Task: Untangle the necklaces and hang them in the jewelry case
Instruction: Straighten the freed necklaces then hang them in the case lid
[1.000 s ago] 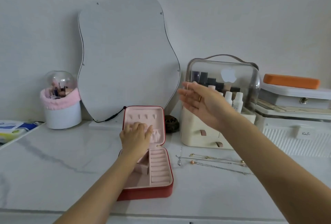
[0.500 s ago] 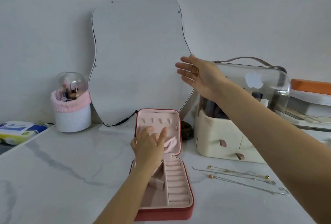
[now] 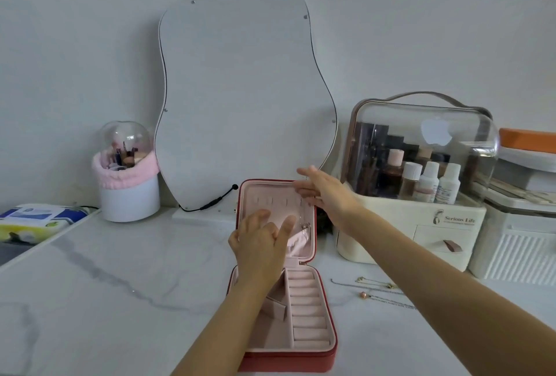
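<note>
Desk: white marble-look top with grey veins, smooth and glossy.
Jewelry case: one red case lying open in the near middle, pale pink soft lining; its lid stands upright at the far side, with a row of small hooks near its top and a gathered pocket lower down.
Case base: a column of padded ring rolls on the right, open compartments with small dividers on the left.
Left hand: fingers spread and fairly straight, pressed against the lid's lining over the pocket; it hides part of the lid.
Right hand: at the lid's upper right corner, fingers loosely extended; whether they pinch a chain I cannot tell.
Hung necklace: one thin chain with a small pendant hangs on the right of the lid.
Loose necklaces: thin chains, seemingly three, on the desk right of the case, one with a round rose-gold bead; the right forearm crosses over their far end.
Mirror: one wavy frameless panel leaning on the wall behind the case, a black cable at its foot.
Brush holder: white cylinder with pink fluffy rim and clear dome, far left.
Cosmetics box: cream base with drawers and clear domed cover, bottles inside, far right.
Tissue pack: left edge.
</note>
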